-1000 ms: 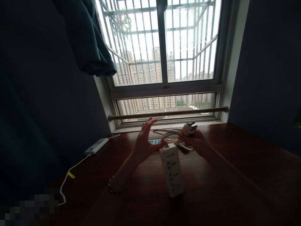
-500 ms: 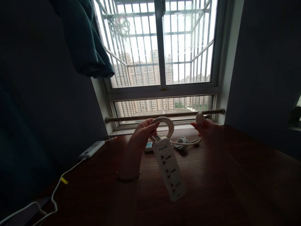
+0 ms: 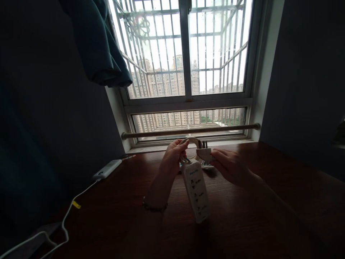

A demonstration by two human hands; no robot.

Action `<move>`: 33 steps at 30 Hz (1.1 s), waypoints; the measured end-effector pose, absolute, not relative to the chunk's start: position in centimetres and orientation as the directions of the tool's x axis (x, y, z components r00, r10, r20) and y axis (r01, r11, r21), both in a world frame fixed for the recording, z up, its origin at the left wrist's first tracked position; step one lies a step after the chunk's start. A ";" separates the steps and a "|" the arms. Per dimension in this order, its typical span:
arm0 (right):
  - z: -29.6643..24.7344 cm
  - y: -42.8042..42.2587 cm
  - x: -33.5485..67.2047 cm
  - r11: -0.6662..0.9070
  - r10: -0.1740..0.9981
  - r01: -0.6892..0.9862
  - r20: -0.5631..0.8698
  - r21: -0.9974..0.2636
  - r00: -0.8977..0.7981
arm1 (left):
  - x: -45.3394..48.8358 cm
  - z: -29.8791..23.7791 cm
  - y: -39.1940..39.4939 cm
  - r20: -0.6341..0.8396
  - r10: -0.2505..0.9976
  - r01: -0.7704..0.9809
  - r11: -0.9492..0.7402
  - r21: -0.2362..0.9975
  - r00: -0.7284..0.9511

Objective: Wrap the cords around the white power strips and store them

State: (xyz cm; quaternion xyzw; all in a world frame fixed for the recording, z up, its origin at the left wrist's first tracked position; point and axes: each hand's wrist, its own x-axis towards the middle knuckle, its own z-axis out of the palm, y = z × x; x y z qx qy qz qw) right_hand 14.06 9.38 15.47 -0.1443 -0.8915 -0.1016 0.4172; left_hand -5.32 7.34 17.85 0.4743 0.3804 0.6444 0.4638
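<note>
Toward the table's [image 3: 107,208] far edge our left hand [image 3: 174,156] pinches the Philips power strip's [image 3: 196,196] cord [image 3: 192,139], our right hand [image 3: 229,165] its plug [image 3: 204,154]

A person's left hand [image 3: 174,154] grips a looped pale cord [image 3: 192,139] at the top of a Philips power strip [image 3: 196,192] slanting over a dark wooden counter [image 3: 121,223], while the fingers of the right hand [image 3: 231,165] hold a plug [image 3: 204,154], prongs up, beside the loops. At left on the counter lies a white device [image 3: 107,169] trailing a cable [image 3: 64,217] with a yellow tag [image 3: 76,204]; at the far side, a window [image 3: 188,72] with bars outside faces tall buildings [image 3: 168,81].
</note>
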 end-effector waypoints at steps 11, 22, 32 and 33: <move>15.1 9.8 13.3 0.909 0.401 0.385 0.587 -0.160 -0.703 | -4.6 18.1 6.1 0.365 0.931 -0.148 -0.360 0.921 0.008; 14.1 10.2 11.8 0.696 0.606 0.530 0.792 -0.484 -0.074 | -3.4 18.0 5.5 0.412 0.880 -0.125 -0.393 0.911 0.237; 15.6 9.6 12.7 0.238 0.747 -0.373 0.414 -0.897 -0.521 | -3.3 17.6 5.5 0.468 0.788 -0.268 -0.388 0.882 0.399; 15.7 9.5 12.8 0.202 0.739 -0.416 0.417 -0.886 -0.529 | -3.3 17.5 5.6 0.461 0.794 -0.283 -0.373 0.884 0.395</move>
